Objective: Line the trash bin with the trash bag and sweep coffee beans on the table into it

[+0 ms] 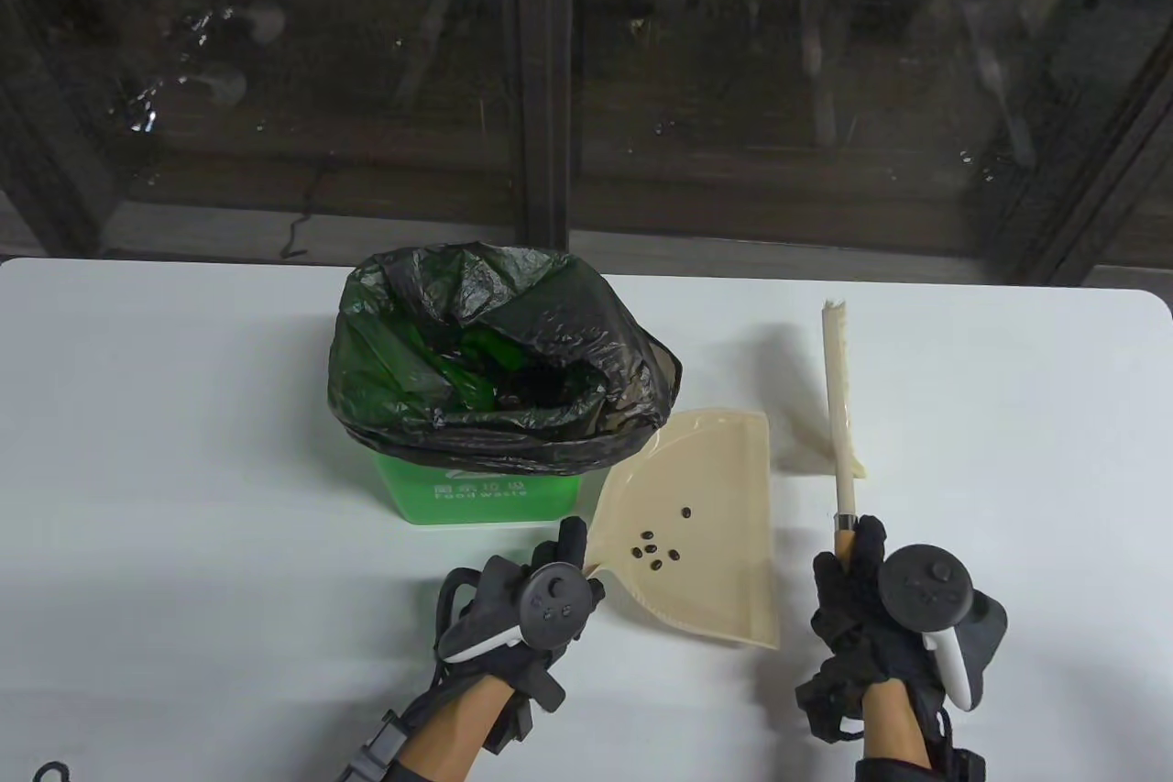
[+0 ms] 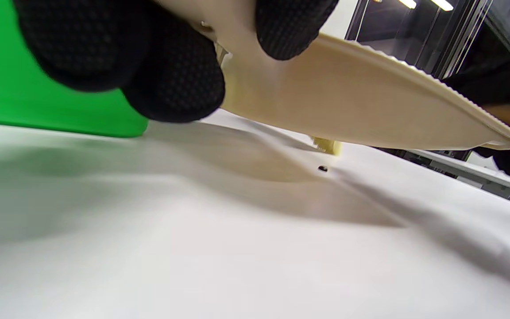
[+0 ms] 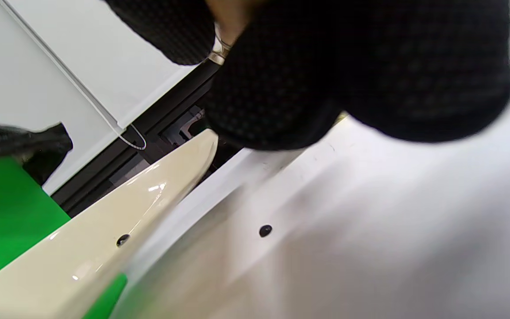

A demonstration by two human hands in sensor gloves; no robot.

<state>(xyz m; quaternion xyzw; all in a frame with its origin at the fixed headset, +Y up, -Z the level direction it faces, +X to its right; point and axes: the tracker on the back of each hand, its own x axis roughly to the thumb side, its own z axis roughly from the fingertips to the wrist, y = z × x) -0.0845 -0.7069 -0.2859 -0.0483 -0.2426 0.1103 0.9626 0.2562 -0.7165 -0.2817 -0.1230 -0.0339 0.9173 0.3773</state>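
A dustpan (image 1: 701, 525) carrying coffee beans (image 1: 655, 551) is held raised by the left hand (image 1: 522, 612); a brush (image 1: 841, 415) is clasped upright in the right hand's (image 1: 871, 608) grip above the surface (image 1: 183, 498).

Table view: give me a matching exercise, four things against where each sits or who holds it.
Things:
1. dustpan
2. brush
3. bag
4. beans

Places or states:
A. lines the green bin
B. lie in the dustpan
C. held by the left hand, lifted off the table
D. handle gripped by the right hand

Pairs: 1-C, 2-D, 3-A, 4-B
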